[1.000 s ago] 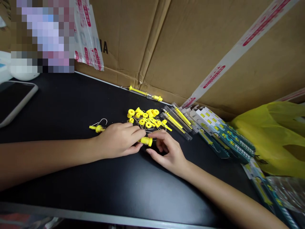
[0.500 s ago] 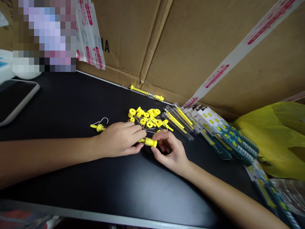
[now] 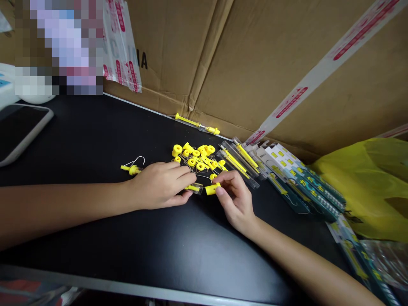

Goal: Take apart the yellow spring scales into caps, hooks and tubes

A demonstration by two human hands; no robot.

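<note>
My left hand point(image 3: 165, 185) is closed round a spring scale point(image 3: 195, 188) with a clear tube and yellow inside. Its hook end, with a yellow collar point(image 3: 133, 170), sticks out on the left; the middle is hidden under my fingers. Between thumb and fingers, my right hand point(image 3: 234, 197) pinches a yellow end cap point(image 3: 211, 188), just apart from the tube's open right end. Right behind both hands lies a pile of small yellow plastic parts point(image 3: 200, 166) mixed with wire hooks and springs.
A complete spring scale point(image 3: 196, 123) lies along the back edge against a cardboard box point(image 3: 270, 59). Clear tubes with yellow scales point(image 3: 237, 159) are right of the pile, then printed packages point(image 3: 296, 178) and a yellow bag point(image 3: 366, 182). A phone point(image 3: 24, 131) lies far left.
The yellow end cap was at the tube's right end and is now pulled away to the right in my right hand, baring the clear tube end. My left hand has hardly moved.
</note>
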